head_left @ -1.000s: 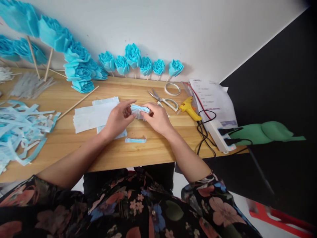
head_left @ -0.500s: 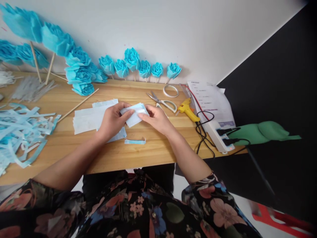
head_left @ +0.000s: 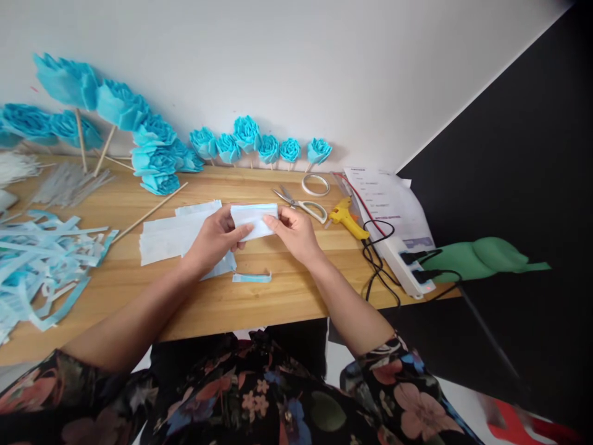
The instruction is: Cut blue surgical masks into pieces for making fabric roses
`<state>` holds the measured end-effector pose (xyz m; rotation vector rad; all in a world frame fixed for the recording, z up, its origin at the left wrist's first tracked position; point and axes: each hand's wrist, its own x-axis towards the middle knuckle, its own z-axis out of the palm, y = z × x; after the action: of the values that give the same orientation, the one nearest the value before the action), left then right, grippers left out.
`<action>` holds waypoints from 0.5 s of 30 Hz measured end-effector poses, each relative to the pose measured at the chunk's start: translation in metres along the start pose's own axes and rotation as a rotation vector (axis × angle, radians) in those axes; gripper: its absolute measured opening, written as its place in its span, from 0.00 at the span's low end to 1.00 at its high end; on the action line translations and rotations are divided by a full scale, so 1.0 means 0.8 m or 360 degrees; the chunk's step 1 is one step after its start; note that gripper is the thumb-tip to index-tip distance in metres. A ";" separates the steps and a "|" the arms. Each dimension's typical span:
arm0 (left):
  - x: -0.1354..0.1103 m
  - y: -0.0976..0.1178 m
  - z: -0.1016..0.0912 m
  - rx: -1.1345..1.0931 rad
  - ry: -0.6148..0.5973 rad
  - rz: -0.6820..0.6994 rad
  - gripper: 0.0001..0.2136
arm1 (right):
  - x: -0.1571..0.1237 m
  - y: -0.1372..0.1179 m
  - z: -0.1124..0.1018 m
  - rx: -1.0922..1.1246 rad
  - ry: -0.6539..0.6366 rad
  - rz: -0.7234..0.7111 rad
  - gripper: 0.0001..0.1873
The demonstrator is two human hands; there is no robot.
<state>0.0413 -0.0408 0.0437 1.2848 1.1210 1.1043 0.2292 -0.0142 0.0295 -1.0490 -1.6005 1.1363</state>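
Between my two hands I hold a folded piece of face mask fabric (head_left: 255, 216), white with a pale blue upper edge. My left hand (head_left: 217, 233) pinches its left side, thumb on the front face. On the right side my right hand (head_left: 296, 230) grips it the same way, fingers behind. Flat white mask pieces (head_left: 160, 238) lie on the wooden table (head_left: 278, 306) left of my left hand, and one pale blue piece (head_left: 221, 267) shows partly under that wrist. A thin cut-off strip (head_left: 251, 278) lies just below the hands.
Scissors (head_left: 311, 209), a tape roll (head_left: 315, 185) and a yellow glue gun (head_left: 347, 217) lie to the right, near a power strip (head_left: 407, 269) and papers (head_left: 391, 207). Blue fabric flowers (head_left: 247, 134) line the wall. At left are cut strips (head_left: 46, 259) and a wooden stick (head_left: 151, 212).
The held piece has turned from tilted to nearly level and shows a wider face. Both hands have shifted their grip on it. The whole view has moved slightly.
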 end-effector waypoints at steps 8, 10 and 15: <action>0.001 0.003 -0.002 0.0127 -0.0040 0.0027 0.14 | 0.001 -0.003 0.001 0.0167 0.0003 0.0062 0.17; 0.001 0.005 -0.001 0.0092 -0.0118 0.0024 0.14 | 0.001 -0.004 0.000 0.0110 0.0096 0.0047 0.17; 0.001 0.008 -0.001 -0.0006 -0.0250 -0.0003 0.15 | 0.001 -0.006 -0.002 0.0037 0.0223 0.0008 0.17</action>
<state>0.0408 -0.0400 0.0505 1.3431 1.0025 0.9856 0.2298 -0.0141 0.0350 -1.0938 -1.4723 1.0588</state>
